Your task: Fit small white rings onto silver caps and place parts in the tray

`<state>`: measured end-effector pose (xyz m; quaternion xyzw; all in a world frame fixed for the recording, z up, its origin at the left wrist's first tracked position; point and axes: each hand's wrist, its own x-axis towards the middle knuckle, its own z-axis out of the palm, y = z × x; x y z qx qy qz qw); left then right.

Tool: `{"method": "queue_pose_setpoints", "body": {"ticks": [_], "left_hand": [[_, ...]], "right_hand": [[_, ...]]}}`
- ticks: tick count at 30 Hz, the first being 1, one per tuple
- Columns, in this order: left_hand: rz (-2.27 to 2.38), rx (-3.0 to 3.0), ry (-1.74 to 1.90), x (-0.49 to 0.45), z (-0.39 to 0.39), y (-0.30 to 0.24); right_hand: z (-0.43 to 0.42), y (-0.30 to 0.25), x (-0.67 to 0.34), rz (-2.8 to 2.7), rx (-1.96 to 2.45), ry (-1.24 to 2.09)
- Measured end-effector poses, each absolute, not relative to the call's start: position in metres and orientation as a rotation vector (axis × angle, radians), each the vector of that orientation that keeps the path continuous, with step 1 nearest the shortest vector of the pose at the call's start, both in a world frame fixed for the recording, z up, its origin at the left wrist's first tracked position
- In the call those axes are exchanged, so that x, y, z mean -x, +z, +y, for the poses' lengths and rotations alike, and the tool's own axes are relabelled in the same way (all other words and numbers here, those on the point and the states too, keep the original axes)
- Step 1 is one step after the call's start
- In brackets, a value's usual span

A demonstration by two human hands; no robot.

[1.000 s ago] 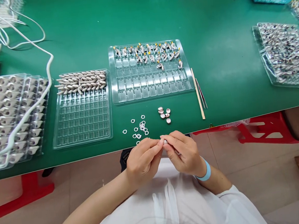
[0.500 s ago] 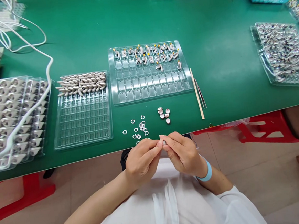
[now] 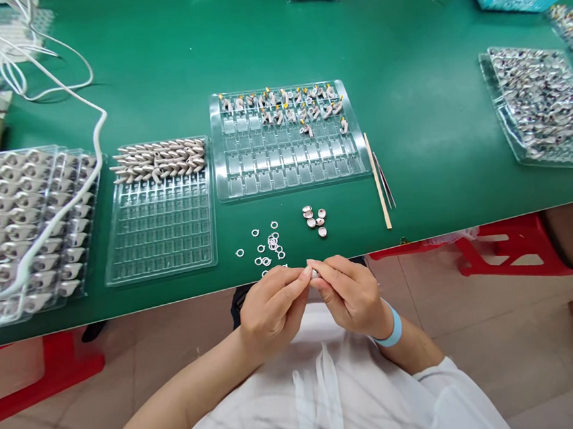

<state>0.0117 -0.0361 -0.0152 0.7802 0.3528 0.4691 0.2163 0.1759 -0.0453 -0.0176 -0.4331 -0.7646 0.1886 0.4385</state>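
Two hands, the left hand (image 3: 274,306) and the right hand (image 3: 348,292), meet just before the near edge of the green table (image 3: 432,117). Their fingertips (image 3: 307,274) are pressed closely together and pinch one small pale part (image 3: 315,274); it is mostly covered, so its exact shape I cannot tell. Around the right wrist sits a light blue band (image 3: 392,326). Just beyond the grip, slightly to its left, many white rings (image 3: 272,243) lie loose, some of them touching. Straight beyond the grip is a small group of round metallic caps (image 3: 312,223). Farther behind these, a clear tray (image 3: 220,173) holds yellow-tipped parts (image 3: 290,115), mainly in its far rows. Beyond the grip and to its right lie a wooden stick (image 3: 378,181) and tweezers (image 3: 385,179), side by side. Well to the left of the grip, another tray (image 3: 159,231) carries beige pointed pieces (image 3: 168,159) along its far part.
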Motion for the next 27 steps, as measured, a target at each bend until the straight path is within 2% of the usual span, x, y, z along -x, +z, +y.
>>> {"method": "queue_pose_setpoints", "body": {"ticks": [7,14,18,23,27], "left_hand": [[0.955,-2.175,1.265,-0.012,-0.036,-0.012],[0.888,-2.098,1.220,-0.009,-0.033,-0.011],[0.896,-1.842,1.148,-0.007,-0.032,-0.008],[0.953,-1.246,0.989,-0.010,-0.031,-0.002],[0.964,-1.093,0.956,-0.011,-0.030,-0.001]], "right_hand": [[-0.044,-0.018,-0.178,-1.892,1.040,0.462],[-0.046,-0.018,-0.180,-1.817,1.061,0.626],[-0.045,-0.016,-0.182,-1.816,1.065,0.649],[-0.043,-0.015,-0.183,-1.852,1.025,0.643],[-0.042,-0.015,-0.183,-1.867,1.011,0.611]]}}
